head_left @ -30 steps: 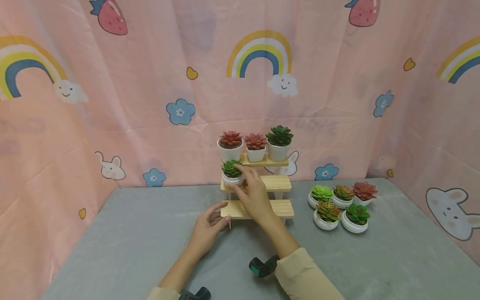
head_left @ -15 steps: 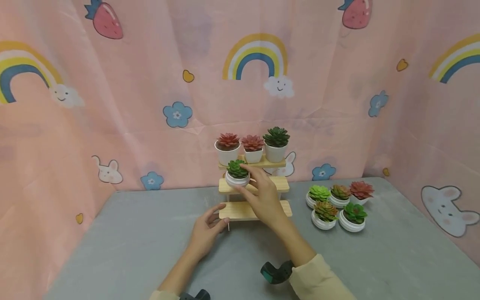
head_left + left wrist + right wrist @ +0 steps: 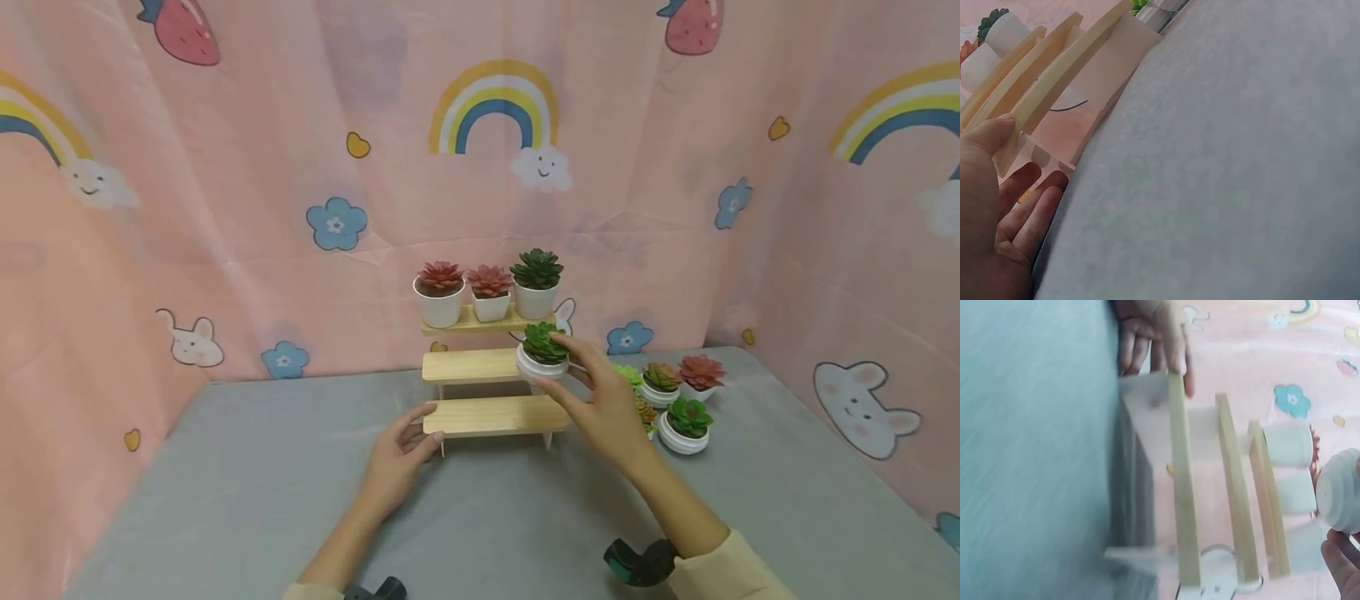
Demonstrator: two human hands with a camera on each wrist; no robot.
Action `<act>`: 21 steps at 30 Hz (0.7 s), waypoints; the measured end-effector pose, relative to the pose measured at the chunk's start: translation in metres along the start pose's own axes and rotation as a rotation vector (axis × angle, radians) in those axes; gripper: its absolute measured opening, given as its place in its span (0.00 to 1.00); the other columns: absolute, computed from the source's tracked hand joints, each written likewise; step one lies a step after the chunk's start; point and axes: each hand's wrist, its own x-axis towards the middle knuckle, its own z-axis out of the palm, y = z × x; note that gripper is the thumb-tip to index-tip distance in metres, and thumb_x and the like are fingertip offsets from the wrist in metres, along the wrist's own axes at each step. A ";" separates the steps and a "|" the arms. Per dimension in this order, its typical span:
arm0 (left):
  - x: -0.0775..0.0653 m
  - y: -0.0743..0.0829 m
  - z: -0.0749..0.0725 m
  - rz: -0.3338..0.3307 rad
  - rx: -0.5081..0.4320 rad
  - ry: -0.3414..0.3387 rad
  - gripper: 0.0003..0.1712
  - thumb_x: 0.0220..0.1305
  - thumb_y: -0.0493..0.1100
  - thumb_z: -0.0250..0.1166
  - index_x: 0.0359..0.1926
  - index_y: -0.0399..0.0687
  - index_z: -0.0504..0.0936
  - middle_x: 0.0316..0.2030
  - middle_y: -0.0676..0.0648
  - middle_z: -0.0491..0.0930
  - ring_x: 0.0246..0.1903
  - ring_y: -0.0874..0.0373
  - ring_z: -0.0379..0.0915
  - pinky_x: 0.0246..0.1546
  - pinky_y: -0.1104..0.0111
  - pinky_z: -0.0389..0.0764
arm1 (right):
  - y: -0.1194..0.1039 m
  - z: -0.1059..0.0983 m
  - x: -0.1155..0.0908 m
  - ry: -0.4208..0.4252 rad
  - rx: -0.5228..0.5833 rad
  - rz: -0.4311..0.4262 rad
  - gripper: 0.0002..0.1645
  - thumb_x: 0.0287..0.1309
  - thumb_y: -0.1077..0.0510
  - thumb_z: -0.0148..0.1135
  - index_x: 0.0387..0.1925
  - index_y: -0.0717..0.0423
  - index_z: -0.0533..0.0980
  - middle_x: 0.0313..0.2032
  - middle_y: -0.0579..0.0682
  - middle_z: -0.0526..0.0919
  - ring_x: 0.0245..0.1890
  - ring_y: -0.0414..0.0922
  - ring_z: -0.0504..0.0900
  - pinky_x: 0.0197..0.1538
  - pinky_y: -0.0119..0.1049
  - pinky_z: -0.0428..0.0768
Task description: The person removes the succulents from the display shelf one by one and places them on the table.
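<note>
My right hand (image 3: 609,408) holds a green succulent in a round white pot (image 3: 542,367) between thumb and fingers. This pot is off the boards, in front of the right end of the middle shelf; its ridged underside shows in the right wrist view. With my left hand (image 3: 393,467) I pinch the left end of the lowest board of a three-tier wooden stand (image 3: 491,417). In the left wrist view the thumb (image 3: 1000,131) lies against that board. On the top tier stand two red succulents (image 3: 439,292) (image 3: 490,292) and a dark green one (image 3: 536,283), all in white pots.
Right of the stand, several potted succulents sit grouped on the grey table (image 3: 300,500), among them a red one (image 3: 701,375) and a green one (image 3: 686,425). My right hand partly covers the group. A pink printed curtain (image 3: 247,208) hangs behind the table.
The right hand has lifted the green succulent from the left end of the middle shelf and carried it rightward. The left hand keeps its grip on the stand. The head view has shifted slightly.
</note>
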 end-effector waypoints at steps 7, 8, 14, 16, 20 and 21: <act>0.001 0.000 -0.001 -0.006 0.001 -0.006 0.29 0.64 0.44 0.71 0.66 0.51 0.77 0.54 0.35 0.84 0.47 0.48 0.87 0.40 0.70 0.86 | 0.023 -0.037 -0.021 0.122 -0.080 -0.032 0.39 0.54 0.70 0.73 0.67 0.56 0.72 0.61 0.60 0.78 0.60 0.23 0.72 0.59 0.12 0.70; 0.001 0.000 0.000 -0.007 0.001 -0.006 0.29 0.64 0.44 0.71 0.66 0.50 0.76 0.54 0.35 0.84 0.47 0.47 0.87 0.40 0.69 0.86 | 0.027 -0.044 -0.024 0.137 -0.074 -0.029 0.39 0.53 0.71 0.72 0.68 0.57 0.72 0.60 0.60 0.78 0.59 0.20 0.72 0.59 0.12 0.70; 0.001 0.000 0.001 -0.017 0.023 -0.015 0.30 0.65 0.45 0.71 0.66 0.52 0.76 0.53 0.35 0.85 0.49 0.46 0.87 0.42 0.68 0.87 | 0.054 -0.085 -0.044 0.251 -0.118 0.029 0.42 0.52 0.75 0.71 0.69 0.56 0.71 0.57 0.35 0.75 0.52 0.17 0.74 0.56 0.10 0.71; 0.001 0.000 0.000 -0.021 0.024 -0.018 0.30 0.65 0.46 0.71 0.67 0.51 0.76 0.53 0.35 0.85 0.49 0.46 0.86 0.42 0.68 0.87 | 0.065 -0.098 -0.051 0.292 -0.131 0.054 0.42 0.53 0.76 0.70 0.69 0.56 0.71 0.56 0.27 0.73 0.52 0.17 0.75 0.55 0.09 0.71; 0.000 0.001 -0.002 -0.033 0.019 -0.016 0.30 0.65 0.46 0.71 0.67 0.51 0.76 0.53 0.35 0.84 0.49 0.46 0.86 0.42 0.68 0.87 | 0.093 -0.118 -0.064 0.372 -0.161 0.096 0.41 0.52 0.76 0.71 0.68 0.56 0.72 0.58 0.22 0.72 0.52 0.17 0.74 0.54 0.09 0.71; 0.000 0.001 -0.002 -0.036 0.021 -0.014 0.30 0.65 0.46 0.71 0.67 0.51 0.76 0.54 0.35 0.84 0.49 0.46 0.86 0.42 0.68 0.87 | 0.101 -0.121 -0.067 0.385 -0.178 0.107 0.41 0.51 0.76 0.71 0.67 0.57 0.73 0.58 0.23 0.72 0.52 0.16 0.73 0.53 0.08 0.71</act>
